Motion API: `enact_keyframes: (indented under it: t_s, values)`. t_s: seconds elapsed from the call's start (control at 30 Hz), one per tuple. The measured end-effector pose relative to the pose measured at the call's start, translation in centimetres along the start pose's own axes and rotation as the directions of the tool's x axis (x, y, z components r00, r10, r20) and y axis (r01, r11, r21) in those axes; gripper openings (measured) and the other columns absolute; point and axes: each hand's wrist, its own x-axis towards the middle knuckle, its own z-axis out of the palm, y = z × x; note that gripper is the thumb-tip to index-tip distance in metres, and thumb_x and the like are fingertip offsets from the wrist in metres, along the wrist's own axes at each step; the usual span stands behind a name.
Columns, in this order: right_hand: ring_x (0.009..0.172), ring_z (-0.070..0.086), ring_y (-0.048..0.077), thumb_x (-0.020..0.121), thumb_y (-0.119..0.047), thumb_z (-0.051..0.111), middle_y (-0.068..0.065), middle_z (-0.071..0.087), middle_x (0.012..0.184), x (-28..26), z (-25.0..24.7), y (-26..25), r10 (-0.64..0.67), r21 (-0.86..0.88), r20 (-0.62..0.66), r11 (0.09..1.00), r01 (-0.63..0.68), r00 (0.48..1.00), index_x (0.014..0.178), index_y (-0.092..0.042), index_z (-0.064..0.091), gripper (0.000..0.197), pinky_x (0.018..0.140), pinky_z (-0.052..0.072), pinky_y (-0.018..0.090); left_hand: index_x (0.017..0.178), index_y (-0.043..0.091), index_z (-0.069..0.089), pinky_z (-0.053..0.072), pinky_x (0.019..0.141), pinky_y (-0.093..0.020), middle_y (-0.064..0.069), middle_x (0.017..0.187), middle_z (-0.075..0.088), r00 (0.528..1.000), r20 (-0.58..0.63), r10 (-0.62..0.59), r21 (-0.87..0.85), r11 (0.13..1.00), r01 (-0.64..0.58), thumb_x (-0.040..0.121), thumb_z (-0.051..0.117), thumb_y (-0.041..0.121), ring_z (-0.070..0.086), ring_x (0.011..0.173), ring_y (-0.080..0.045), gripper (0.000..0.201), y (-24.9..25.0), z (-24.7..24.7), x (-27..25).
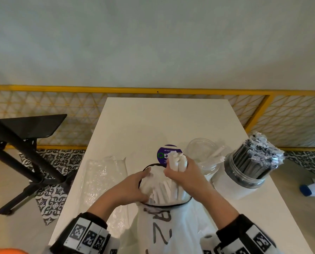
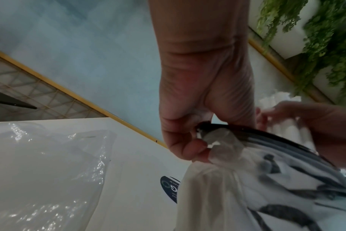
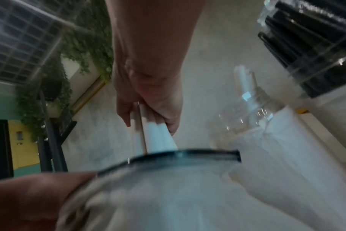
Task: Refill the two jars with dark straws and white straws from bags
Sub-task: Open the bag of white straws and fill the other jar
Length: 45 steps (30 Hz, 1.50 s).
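A white plastic bag [image 1: 164,226] with dark lettering and a black rim stands open at the table's near edge, full of white straws. My left hand [image 1: 133,187] pinches the bag's rim [image 2: 217,137] on its left side. My right hand [image 1: 182,171] grips a bundle of white straws [image 1: 177,160], lifted partly out of the bag's mouth [image 3: 148,132]. Just right of it stands a clear jar [image 1: 202,154] holding a few white straws. Farther right a second clear jar [image 1: 248,171] is packed with dark wrapped straws [image 3: 306,31].
A flat clear plastic bag [image 1: 103,180] lies on the white table [image 1: 153,121] to the left. A round purple sticker [image 1: 164,153] sits behind the bag. A black stand [image 1: 24,143] is on the floor at left; a yellow-framed mesh fence [image 1: 281,116] runs behind.
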Motion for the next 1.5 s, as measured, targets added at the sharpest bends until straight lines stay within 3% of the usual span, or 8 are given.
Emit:
enact_keyframes:
  t_s: [0.3,0.53,0.73,0.93,1.07,1.33,1.4,1.5]
  values:
    - [0.081,0.065,0.015,0.081,0.001,0.065,-0.001,0.065,0.081,-2.2,-8.6,-9.9,-0.456,0.154,-0.460,0.804,0.574,0.762,0.085,-0.021,0.062,0.022,0.077,0.053,0.027,0.149,0.029,0.017,0.046,0.061,-0.010,0.015,0.138,0.044,0.997,0.022,0.071,-0.082,0.994,-0.069,0.078,0.062,0.001,0.058,0.063,0.009,0.089,0.7,-0.7,-0.7]
    - [0.063,0.060,-0.010,0.078,-0.010,0.075,-0.013,0.063,0.078,2.7,-7.5,-3.1,-0.205,0.044,-0.567,0.960,0.278,0.798,0.100,-0.015,0.059,0.027,0.063,0.047,0.007,0.148,0.037,0.018,0.052,0.089,-0.034,0.019,0.117,0.044,0.993,0.025,0.116,-0.012,0.993,-0.116,0.072,0.059,0.011,0.052,0.098,-0.012,0.091,1.0,-1.2,-1.2]
    - [0.064,0.059,-0.002,0.079,-0.011,0.070,-0.008,0.062,0.079,2.3,-8.8,-3.5,-0.169,0.106,-0.748,0.924,0.367,0.642,0.099,-0.016,0.058,0.024,0.062,0.048,0.018,0.148,0.036,0.017,0.053,0.087,-0.031,0.037,0.116,0.039,0.988,0.001,0.153,-0.033,0.988,-0.153,0.076,0.057,0.000,0.057,0.113,-0.018,0.090,1.3,-1.5,-1.6]
    - [0.061,0.058,-0.010,0.081,-0.004,0.070,-0.003,0.063,0.084,2.9,-8.4,-4.2,-0.261,0.004,-0.603,0.944,0.330,0.754,0.102,-0.029,0.052,0.037,0.059,0.049,0.008,0.148,0.035,0.019,0.053,0.083,-0.028,0.038,0.110,0.041,0.988,0.013,0.152,-0.048,0.987,-0.151,0.076,0.056,-0.001,0.057,0.104,-0.013,0.089,1.6,-1.5,-1.2]
    - [0.096,0.062,0.018,0.076,-0.007,0.077,0.007,0.061,0.110,4.0,-7.5,-1.2,-0.080,0.031,-0.480,0.994,0.108,0.873,0.130,-0.023,0.040,0.067,0.087,0.054,0.040,0.149,0.033,0.016,0.048,0.063,-0.013,0.026,0.119,0.046,0.990,0.031,0.138,-0.044,0.990,-0.136,0.078,0.056,-0.002,0.054,0.072,0.006,0.089,2.0,-1.6,-1.5]
    - [0.110,0.045,0.006,0.082,-0.025,0.071,-0.006,0.049,0.119,1.1,-5.0,-1.6,-0.644,-0.462,-0.459,0.762,0.455,0.612,0.127,-0.021,0.047,0.051,0.094,0.036,0.020,0.148,0.038,0.014,0.044,0.060,-0.009,0.022,0.126,0.047,0.990,0.059,0.132,-0.024,0.991,-0.130,0.077,0.056,-0.002,0.056,0.069,0.007,0.091,2.1,-1.2,-1.8]
    - [0.091,0.054,0.007,0.084,-0.026,0.064,-0.011,0.056,0.098,0.3,-2.1,-0.5,-0.685,-0.458,-0.182,0.694,0.556,0.705,0.104,-0.024,0.059,0.021,0.084,0.045,0.023,0.147,0.041,0.015,0.049,0.067,-0.016,0.026,0.133,0.041,0.988,0.056,0.142,-0.028,0.990,-0.140,0.075,0.057,0.001,0.061,0.085,-0.009,0.093,2.0,-1.2,-1.9]
    - [0.081,0.055,0.013,0.086,-0.046,0.060,-0.007,0.054,0.084,-0.1,1.9,1.5,-0.101,-0.634,0.203,0.744,0.209,0.974,0.091,-0.020,0.060,0.027,0.072,0.042,0.028,0.148,0.038,0.016,0.048,0.067,-0.021,0.020,0.140,0.042,0.982,0.039,0.185,-0.052,0.982,-0.182,0.075,0.056,-0.002,0.055,0.075,-0.004,0.092,2.0,-1.2,-2.0]
